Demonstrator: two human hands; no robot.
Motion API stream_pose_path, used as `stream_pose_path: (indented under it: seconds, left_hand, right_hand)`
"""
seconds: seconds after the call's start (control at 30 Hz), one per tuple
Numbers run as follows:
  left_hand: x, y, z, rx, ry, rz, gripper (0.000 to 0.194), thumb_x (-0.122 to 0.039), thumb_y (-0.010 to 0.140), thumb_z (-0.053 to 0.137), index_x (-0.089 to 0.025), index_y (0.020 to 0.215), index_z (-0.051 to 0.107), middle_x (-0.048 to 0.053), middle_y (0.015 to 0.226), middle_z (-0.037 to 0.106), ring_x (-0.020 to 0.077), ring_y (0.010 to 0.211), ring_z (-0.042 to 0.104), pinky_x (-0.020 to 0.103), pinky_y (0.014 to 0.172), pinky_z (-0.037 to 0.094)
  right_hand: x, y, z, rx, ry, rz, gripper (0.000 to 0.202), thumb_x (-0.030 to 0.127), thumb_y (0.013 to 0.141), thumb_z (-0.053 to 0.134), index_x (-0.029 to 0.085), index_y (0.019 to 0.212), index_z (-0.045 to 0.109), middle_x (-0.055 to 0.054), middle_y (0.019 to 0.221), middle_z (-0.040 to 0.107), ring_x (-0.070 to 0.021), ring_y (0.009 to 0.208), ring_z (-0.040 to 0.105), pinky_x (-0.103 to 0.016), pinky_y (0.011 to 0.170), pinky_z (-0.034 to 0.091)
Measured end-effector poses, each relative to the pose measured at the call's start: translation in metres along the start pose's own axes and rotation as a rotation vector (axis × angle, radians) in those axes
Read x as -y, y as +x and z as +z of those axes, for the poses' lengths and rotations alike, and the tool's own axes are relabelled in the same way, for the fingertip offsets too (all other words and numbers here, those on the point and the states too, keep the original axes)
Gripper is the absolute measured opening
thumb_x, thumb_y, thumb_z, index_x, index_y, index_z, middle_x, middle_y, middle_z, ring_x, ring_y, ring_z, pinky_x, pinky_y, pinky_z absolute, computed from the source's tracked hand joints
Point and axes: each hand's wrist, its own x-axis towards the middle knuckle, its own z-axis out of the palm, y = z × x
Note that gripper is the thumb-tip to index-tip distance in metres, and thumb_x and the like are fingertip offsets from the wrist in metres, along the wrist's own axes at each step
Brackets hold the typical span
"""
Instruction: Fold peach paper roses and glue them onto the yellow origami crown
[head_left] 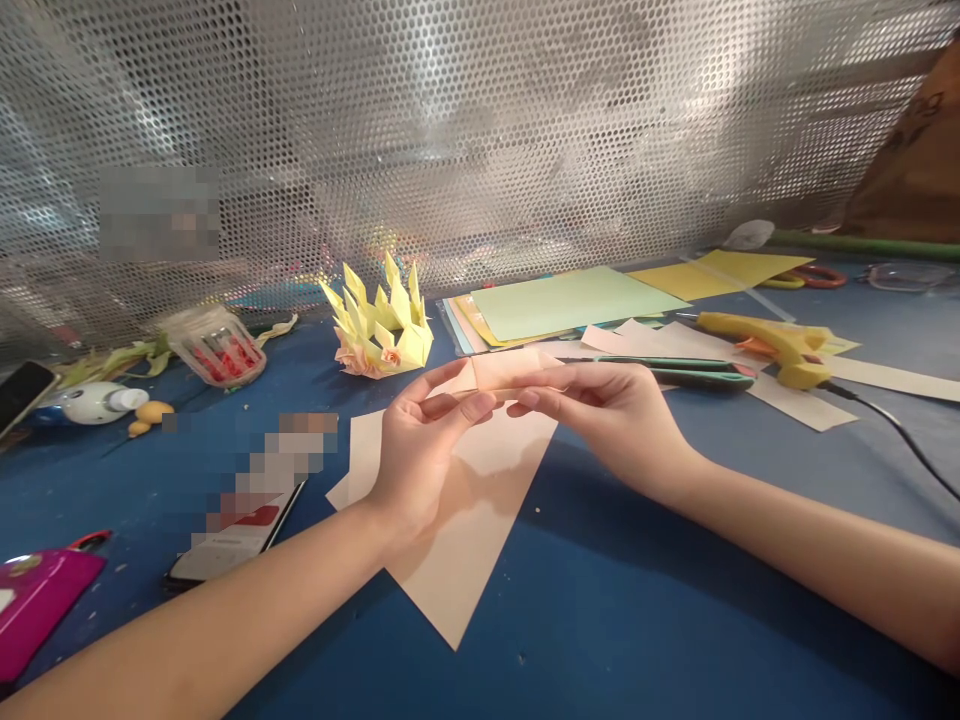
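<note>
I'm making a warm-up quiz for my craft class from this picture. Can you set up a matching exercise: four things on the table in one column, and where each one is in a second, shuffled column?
Things:
1. peach paper strip
2. yellow spiky paper crown
3. yellow glue gun
4. phone

Places:
A. flat on the blue table, left of the left hand
B. pinched between both hands, the right hand included
C. far right, with a black cord
D. by the perforated metal wall, behind the hands

Pairs: 1-B, 2-D, 3-C, 4-A
</note>
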Motion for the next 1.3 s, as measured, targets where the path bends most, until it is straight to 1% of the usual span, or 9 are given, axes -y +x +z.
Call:
stream_pose_path:
  seconds: [0.17, 0.3, 0.37, 0.47, 0.6, 0.7, 0.9, 1.13, 1.3]
  left_hand:
    - [0.001, 0.0, -0.001, -0.011, -0.006, -0.008, 0.051, -0.034, 0.074, 0.096, -0.023, 0.116, 0.07, 0.0, 0.086, 0.084, 0.0202, 0.09, 0.08, 0.039, 0.1, 0.055]
    - [0.0, -0.001, 0.0, -0.015, -0.009, -0.014, 0.051, -0.034, 0.073, 0.097, -0.022, 0.114, 0.068, -0.001, 0.085, 0.084, 0.0208, 0.091, 0.08, 0.039, 0.099, 0.055]
    - [0.0, -0.001, 0.001, -0.016, -0.009, -0.019, 0.053, -0.033, 0.073, 0.097, -0.022, 0.115, 0.066, 0.0, 0.085, 0.084, 0.0202, 0.091, 0.08, 0.038, 0.099, 0.054]
    - [0.0, 0.0, 0.001, -0.009, -0.001, -0.026, 0.057, -0.032, 0.075, 0.096, -0.021, 0.119, 0.063, 0.001, 0.087, 0.085, 0.0198, 0.094, 0.08, 0.038, 0.1, 0.054]
    - [0.001, 0.0, 0.001, -0.007, 0.009, -0.028, 0.057, -0.031, 0.076, 0.096, -0.021, 0.12, 0.061, 0.001, 0.087, 0.084, 0.0202, 0.092, 0.08, 0.037, 0.096, 0.055]
    - [0.0, 0.0, 0.003, 0.002, 0.011, -0.016, 0.053, -0.029, 0.076, 0.096, -0.021, 0.116, 0.062, -0.001, 0.082, 0.083, 0.0191, 0.087, 0.081, 0.035, 0.093, 0.057]
    - [-0.003, -0.002, 0.005, 0.0, 0.032, 0.005, 0.047, -0.029, 0.076, 0.095, -0.021, 0.112, 0.065, -0.002, 0.081, 0.083, 0.0204, 0.086, 0.082, 0.033, 0.09, 0.058]
    - [-0.005, -0.005, 0.005, -0.02, 0.144, 0.036, 0.044, -0.037, 0.082, 0.091, -0.017, 0.116, 0.071, 0.004, 0.093, 0.085, 0.0223, 0.092, 0.081, 0.036, 0.095, 0.057]
    - [-0.004, -0.007, 0.005, -0.02, 0.166, 0.123, 0.045, -0.037, 0.082, 0.091, -0.019, 0.117, 0.072, 0.001, 0.085, 0.084, 0.024, 0.093, 0.082, 0.039, 0.098, 0.059]
  right_hand:
    - [-0.004, -0.001, 0.0, -0.023, 0.03, -0.002, 0.026, 0.043, 0.078, 0.09, 0.029, 0.1, 0.085, -0.002, 0.082, 0.084, -0.023, 0.075, 0.082, -0.035, 0.075, 0.069]
    - [-0.005, -0.002, 0.0, -0.026, 0.028, -0.004, 0.041, 0.043, 0.079, 0.089, 0.03, 0.118, 0.081, 0.0, 0.085, 0.084, -0.0229, 0.076, 0.082, -0.035, 0.072, 0.068]
    - [-0.003, -0.002, 0.0, -0.024, -0.018, 0.019, 0.06, 0.045, 0.08, 0.088, 0.029, 0.136, 0.072, 0.002, 0.073, 0.081, -0.0246, 0.076, 0.082, -0.035, 0.067, 0.067]
    - [0.002, -0.003, 0.0, -0.022, -0.073, 0.06, 0.093, 0.046, 0.08, 0.088, 0.029, 0.161, 0.047, 0.006, 0.058, 0.073, -0.0263, 0.074, 0.082, -0.034, 0.06, 0.064]
    - [0.006, -0.004, 0.0, -0.015, -0.069, 0.099, 0.11, 0.046, 0.079, 0.09, 0.027, 0.168, 0.03, 0.002, 0.068, 0.079, -0.0272, 0.073, 0.081, -0.035, 0.055, 0.061]
    - [0.005, -0.004, 0.0, -0.006, -0.039, 0.117, 0.108, 0.046, 0.078, 0.09, 0.025, 0.167, 0.033, -0.002, 0.076, 0.082, -0.0286, 0.079, 0.082, -0.038, 0.062, 0.065]
    - [0.002, -0.002, -0.001, 0.035, 0.046, 0.148, 0.108, 0.054, 0.08, 0.087, 0.021, 0.167, 0.033, -0.004, 0.085, 0.084, -0.0299, 0.091, 0.083, -0.049, 0.097, 0.065]
    - [0.007, -0.003, -0.001, 0.049, 0.046, 0.171, 0.094, 0.056, 0.079, 0.087, 0.018, 0.156, 0.051, -0.006, 0.087, 0.085, -0.0302, 0.095, 0.082, -0.047, 0.098, 0.064]
    - [0.007, -0.002, -0.003, 0.06, 0.065, 0.163, 0.079, 0.049, 0.081, 0.087, 0.02, 0.149, 0.06, -0.003, 0.082, 0.084, -0.0274, 0.089, 0.083, -0.043, 0.092, 0.066]
